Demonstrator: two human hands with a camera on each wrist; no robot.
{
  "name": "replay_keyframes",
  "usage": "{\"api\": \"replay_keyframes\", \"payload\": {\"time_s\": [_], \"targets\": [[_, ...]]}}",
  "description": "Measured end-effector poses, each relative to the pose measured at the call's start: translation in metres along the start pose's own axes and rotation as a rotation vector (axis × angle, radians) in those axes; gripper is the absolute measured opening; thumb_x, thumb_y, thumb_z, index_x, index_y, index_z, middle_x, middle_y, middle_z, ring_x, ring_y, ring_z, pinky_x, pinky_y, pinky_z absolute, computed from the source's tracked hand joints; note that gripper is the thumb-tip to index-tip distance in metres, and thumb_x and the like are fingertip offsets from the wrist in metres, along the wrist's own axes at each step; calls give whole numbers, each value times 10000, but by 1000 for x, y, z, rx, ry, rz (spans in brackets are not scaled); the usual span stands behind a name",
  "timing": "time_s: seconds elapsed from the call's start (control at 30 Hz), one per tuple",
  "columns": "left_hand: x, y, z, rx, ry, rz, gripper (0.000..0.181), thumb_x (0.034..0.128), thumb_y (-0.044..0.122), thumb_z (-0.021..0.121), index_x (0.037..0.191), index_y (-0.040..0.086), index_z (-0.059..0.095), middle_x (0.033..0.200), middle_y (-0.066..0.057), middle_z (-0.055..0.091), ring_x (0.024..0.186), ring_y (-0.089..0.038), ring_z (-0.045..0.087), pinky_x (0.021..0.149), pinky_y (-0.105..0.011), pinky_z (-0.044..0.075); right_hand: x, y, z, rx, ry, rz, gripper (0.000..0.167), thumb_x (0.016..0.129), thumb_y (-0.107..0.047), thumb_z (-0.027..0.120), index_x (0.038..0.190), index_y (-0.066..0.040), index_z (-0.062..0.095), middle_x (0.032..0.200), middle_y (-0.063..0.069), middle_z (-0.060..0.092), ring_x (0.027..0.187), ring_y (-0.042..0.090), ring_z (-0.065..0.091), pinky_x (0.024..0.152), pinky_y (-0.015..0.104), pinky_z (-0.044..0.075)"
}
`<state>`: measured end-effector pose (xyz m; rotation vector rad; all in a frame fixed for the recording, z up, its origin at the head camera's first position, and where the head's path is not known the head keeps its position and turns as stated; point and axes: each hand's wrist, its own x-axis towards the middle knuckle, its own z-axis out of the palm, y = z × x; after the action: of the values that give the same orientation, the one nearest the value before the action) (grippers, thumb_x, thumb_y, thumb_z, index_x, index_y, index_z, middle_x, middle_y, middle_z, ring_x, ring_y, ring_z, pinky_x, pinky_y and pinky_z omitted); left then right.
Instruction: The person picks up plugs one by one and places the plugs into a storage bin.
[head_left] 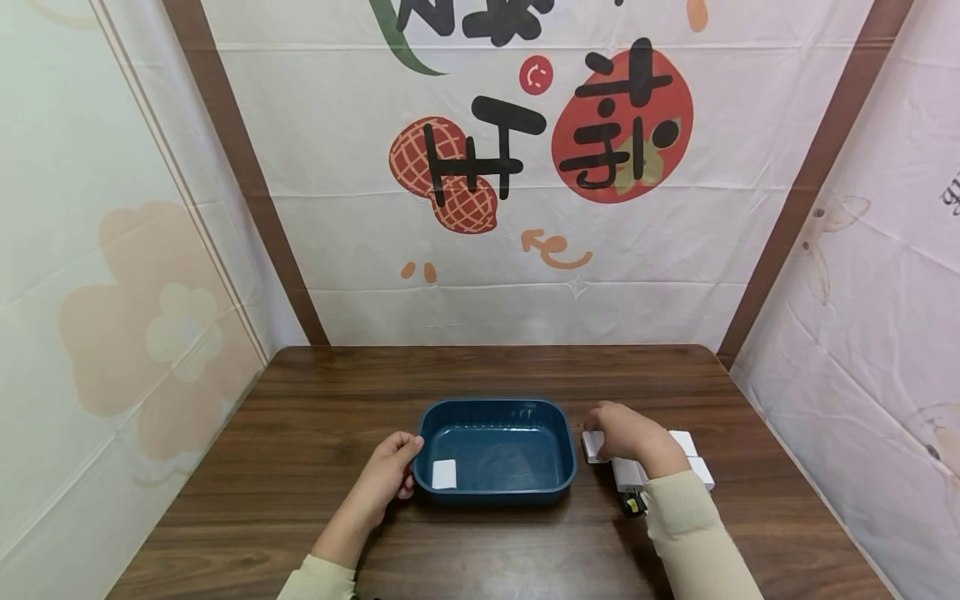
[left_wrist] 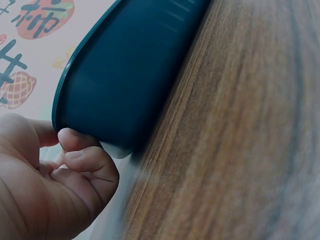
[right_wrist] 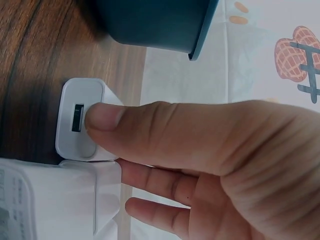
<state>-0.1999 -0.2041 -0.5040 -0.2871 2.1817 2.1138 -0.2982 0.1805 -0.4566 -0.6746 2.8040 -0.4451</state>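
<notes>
A dark blue rectangular tray (head_left: 510, 462) sits on the table, with one white block-shaped piece (head_left: 444, 474) in its near left corner. At the tray's left end my left hand (head_left: 388, 473) pinches the rim, thumb on top and fingers curled beneath. To the right of the tray, my right hand (head_left: 628, 435) reaches over a group of white blocks. In the right wrist view its thumb lies on the face of a white USB charger (right_wrist: 70, 142), beside the port, with fingers on the far side. That charger stands on the table against another white charger (right_wrist: 60, 200).
More white blocks (head_left: 702, 472) lie under and beyond the right forearm. Near them is a small black item with a yellow-green mark (head_left: 632, 503). The wooden table (head_left: 480, 550) ends at a printed cloth wall (head_left: 480, 312) behind, with cloth on both sides.
</notes>
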Motion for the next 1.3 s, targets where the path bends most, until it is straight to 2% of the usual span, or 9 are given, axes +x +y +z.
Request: {"api": "replay_keyframes", "payload": {"time_s": [0.17,0.53,0.7,0.83,1.03,1.3], "targets": [[1,-2,-1,9,0,0,308,1085,286,508,1156,-13,514,682,-25,456,558,-138,415,459,-232,364,-1,-1,1,9,2,-11,413,735,13,888,1114,-91,762,1180,48,679,1085,228,630,896,438,570],[0,-1,-1,6,1,0,308,1084,283,512,1144,-19,512,682,-26,454,554,-135,414,457,-231,362,3,2,4,-35,-6,-19,407,759,-59,875,1144,-67,745,1224,76,659,1147,267,628,956,451,548],[-1,0,-1,6,-3,-4,311,1086,282,510,1161,-20,512,684,-27,456,555,-138,416,458,-234,365,4,1,2,-49,7,-30,400,762,-63,854,1145,-50,740,1201,83,652,1126,271,636,956,463,547],[-1,1,-1,14,-2,-6,315,1088,284,504,1175,-19,514,686,-28,462,559,-141,419,462,-236,367,4,1,-2,-75,41,-64,395,765,-70,829,1148,-51,736,1146,72,643,1027,229,641,914,440,552],[-1,2,0,13,-2,-7,310,1089,278,501,1167,-21,512,679,-27,459,554,-139,417,459,-236,366,2,3,-8,-64,82,-86,393,787,-88,794,1168,-35,713,1122,73,601,833,170,551,751,368,506],[0,1,-1,17,0,-4,312,1088,282,503,1166,-20,512,683,-27,463,559,-136,423,463,-232,370,-5,-3,-20,-34,148,-134,427,810,-111,789,1217,-25,692,1127,76,589,837,155,557,721,336,509]]}}
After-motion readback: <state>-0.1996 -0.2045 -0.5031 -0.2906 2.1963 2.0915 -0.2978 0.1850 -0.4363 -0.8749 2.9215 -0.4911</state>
